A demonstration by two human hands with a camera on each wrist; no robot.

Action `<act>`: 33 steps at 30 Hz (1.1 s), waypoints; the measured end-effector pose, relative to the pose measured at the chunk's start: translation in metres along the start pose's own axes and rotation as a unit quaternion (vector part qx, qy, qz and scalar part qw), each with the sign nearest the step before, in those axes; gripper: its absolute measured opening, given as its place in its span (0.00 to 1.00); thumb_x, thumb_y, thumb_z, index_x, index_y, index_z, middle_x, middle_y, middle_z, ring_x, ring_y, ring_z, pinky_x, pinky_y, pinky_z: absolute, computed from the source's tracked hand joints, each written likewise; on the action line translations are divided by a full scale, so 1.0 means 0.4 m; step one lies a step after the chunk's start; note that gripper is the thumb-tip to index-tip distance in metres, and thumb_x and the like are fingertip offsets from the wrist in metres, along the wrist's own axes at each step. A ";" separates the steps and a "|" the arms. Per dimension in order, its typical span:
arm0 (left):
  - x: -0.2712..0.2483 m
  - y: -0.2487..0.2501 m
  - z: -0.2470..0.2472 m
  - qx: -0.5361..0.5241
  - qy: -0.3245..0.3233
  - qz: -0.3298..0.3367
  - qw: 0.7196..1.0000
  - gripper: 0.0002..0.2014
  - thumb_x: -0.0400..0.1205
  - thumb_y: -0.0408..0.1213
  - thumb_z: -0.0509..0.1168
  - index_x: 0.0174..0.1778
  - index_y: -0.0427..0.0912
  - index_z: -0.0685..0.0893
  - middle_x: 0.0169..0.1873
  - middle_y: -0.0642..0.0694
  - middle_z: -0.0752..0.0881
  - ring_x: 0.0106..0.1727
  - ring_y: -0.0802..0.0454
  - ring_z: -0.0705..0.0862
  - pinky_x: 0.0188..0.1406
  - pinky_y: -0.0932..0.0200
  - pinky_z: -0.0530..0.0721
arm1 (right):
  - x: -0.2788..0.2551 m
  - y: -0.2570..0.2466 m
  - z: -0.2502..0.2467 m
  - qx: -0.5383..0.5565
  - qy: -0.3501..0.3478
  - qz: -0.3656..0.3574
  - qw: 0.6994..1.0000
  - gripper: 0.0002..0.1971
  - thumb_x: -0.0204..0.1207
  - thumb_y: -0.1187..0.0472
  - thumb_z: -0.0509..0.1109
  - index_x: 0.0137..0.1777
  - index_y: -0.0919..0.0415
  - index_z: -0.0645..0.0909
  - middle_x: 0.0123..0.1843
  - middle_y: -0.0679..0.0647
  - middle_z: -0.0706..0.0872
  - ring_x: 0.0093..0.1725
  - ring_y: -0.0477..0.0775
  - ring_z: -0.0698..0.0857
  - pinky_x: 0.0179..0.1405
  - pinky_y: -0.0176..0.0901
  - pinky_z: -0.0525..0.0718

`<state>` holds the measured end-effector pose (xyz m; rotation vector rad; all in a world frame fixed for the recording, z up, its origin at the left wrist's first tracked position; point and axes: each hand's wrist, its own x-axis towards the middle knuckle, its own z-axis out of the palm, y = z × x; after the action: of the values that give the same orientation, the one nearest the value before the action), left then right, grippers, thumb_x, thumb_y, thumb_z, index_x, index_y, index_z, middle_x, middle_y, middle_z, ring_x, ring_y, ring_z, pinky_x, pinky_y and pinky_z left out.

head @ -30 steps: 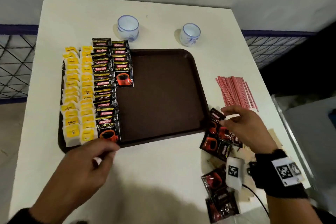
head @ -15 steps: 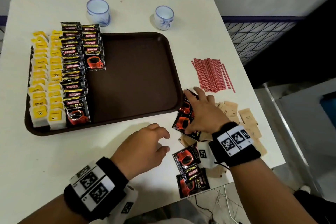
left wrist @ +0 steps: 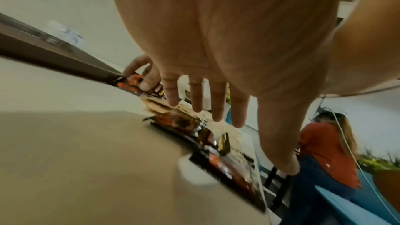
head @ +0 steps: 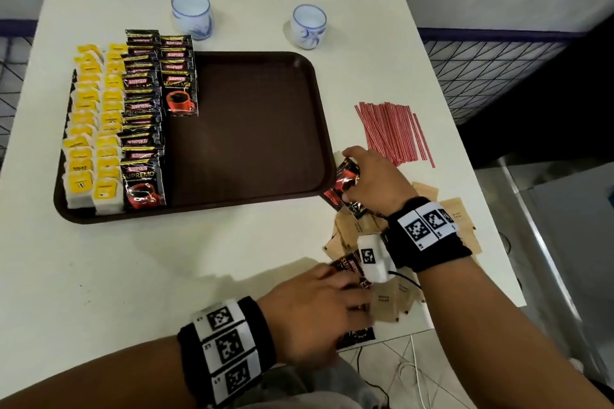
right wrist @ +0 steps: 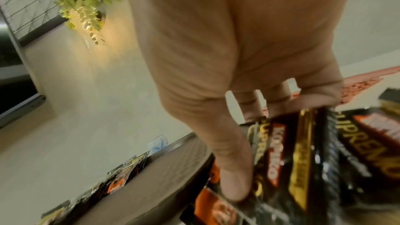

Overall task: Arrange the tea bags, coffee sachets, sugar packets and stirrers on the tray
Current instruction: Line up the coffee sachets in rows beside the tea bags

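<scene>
The brown tray holds rows of yellow tea bags and black coffee sachets along its left side. At the tray's front right corner my right hand grips a bunch of coffee sachets, tilted up off the table; the right wrist view shows thumb and fingers clamped on the sachets. My left hand reaches with straight, spread fingers over loose sachets at the table's front edge. Brown sugar packets lie under and around my right wrist. Red stirrers lie right of the tray.
Two white and blue cups stand behind the tray. The loose sachets lie close to the table's front right edge. A person in a red top sits beyond the table.
My left hand has moved right, from the tray's front to over the loose sachets. My right hand has closed round its sachets and tipped them up.
</scene>
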<state>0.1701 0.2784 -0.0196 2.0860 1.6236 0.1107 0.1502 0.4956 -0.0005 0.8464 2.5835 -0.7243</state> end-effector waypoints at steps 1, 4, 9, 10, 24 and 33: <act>0.001 0.004 0.013 0.016 -0.006 0.003 1.000 0.26 0.76 0.51 0.68 0.73 0.59 0.75 0.78 0.53 0.72 0.78 0.45 0.69 0.70 0.44 0.75 | 0.004 0.003 -0.004 0.020 0.012 0.002 1.000 0.40 0.66 0.67 0.83 0.78 0.54 0.71 0.70 0.59 0.80 0.66 0.59 0.82 0.64 0.51 0.83; -0.006 0.002 0.043 0.031 -0.014 -0.006 0.999 0.21 0.77 0.50 0.67 0.68 0.59 0.80 0.77 0.52 0.73 0.80 0.44 0.68 0.72 0.43 0.75 | 0.016 0.017 -0.016 0.087 0.034 0.012 0.996 0.32 0.66 0.71 0.82 0.70 0.57 0.76 0.58 0.55 0.85 0.56 0.56 0.85 0.42 0.40 0.83; -0.036 -0.016 0.047 0.031 0.016 -0.046 0.998 0.23 0.76 0.55 0.68 0.68 0.58 0.80 0.77 0.51 0.75 0.80 0.43 0.69 0.73 0.42 0.73 | 0.020 0.032 -0.044 0.176 0.054 0.017 0.983 0.28 0.67 0.71 0.82 0.63 0.56 0.75 0.49 0.48 0.82 0.45 0.45 0.83 0.33 0.35 0.79; -0.048 -0.021 0.043 0.026 0.023 -0.059 0.998 0.24 0.74 0.56 0.69 0.68 0.59 0.80 0.76 0.51 0.76 0.80 0.43 0.70 0.73 0.42 0.73 | 0.019 0.033 -0.048 0.188 0.059 0.019 0.980 0.27 0.68 0.71 0.81 0.63 0.56 0.75 0.48 0.46 0.81 0.44 0.43 0.83 0.35 0.37 0.82; -0.206 -0.063 0.053 -0.046 0.072 -0.161 0.983 0.30 0.70 0.58 0.69 0.70 0.64 0.75 0.75 0.56 0.76 0.77 0.52 0.75 0.74 0.56 0.68 | 0.002 0.053 -0.116 0.341 0.130 -0.010 0.931 0.22 0.70 0.73 0.78 0.62 0.57 0.81 0.54 0.55 0.91 0.55 0.56 0.90 0.62 0.60 0.87; -0.233 -0.088 0.044 -0.116 0.125 -0.345 0.923 0.43 0.67 0.65 0.68 0.79 0.55 0.68 0.69 0.56 0.73 0.66 0.52 0.77 0.60 0.56 0.80 | 0.004 0.071 -0.062 0.359 0.027 0.070 0.930 0.16 0.70 0.75 0.78 0.53 0.57 0.85 0.49 0.57 0.93 0.52 0.61 0.91 0.60 0.69 0.86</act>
<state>0.1179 0.1919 -0.0286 1.2665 2.2777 0.3183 0.1628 0.5300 0.0088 1.2425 2.2538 -1.6621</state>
